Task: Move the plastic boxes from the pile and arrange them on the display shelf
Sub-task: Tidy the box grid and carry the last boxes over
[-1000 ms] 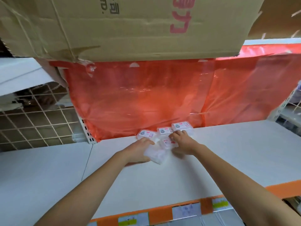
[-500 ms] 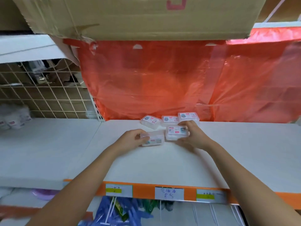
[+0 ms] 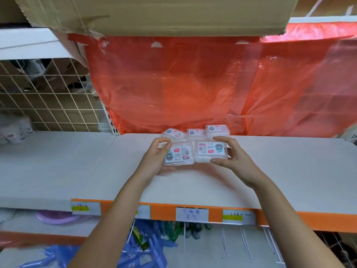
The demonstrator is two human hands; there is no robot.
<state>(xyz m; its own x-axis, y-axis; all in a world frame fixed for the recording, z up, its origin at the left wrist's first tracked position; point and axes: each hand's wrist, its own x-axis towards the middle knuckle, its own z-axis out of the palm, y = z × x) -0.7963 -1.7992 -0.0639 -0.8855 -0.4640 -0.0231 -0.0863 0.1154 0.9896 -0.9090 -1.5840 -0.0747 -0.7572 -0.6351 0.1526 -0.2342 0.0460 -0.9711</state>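
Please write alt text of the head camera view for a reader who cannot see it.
Two bare hands each hold a clear plastic box over a white shelf: left hand on the left box, right hand on the right box. Three more boxes sit behind, before an orange plastic sheet.

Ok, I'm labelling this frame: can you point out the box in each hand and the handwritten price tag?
Left box (image 3: 178, 154): head view, on its printed label.
Right box (image 3: 211, 149): head view, on its label, between thumb and fingers.
Price tag (image 3: 191, 214): head view, middle of the white slip on the orange shelf edge.
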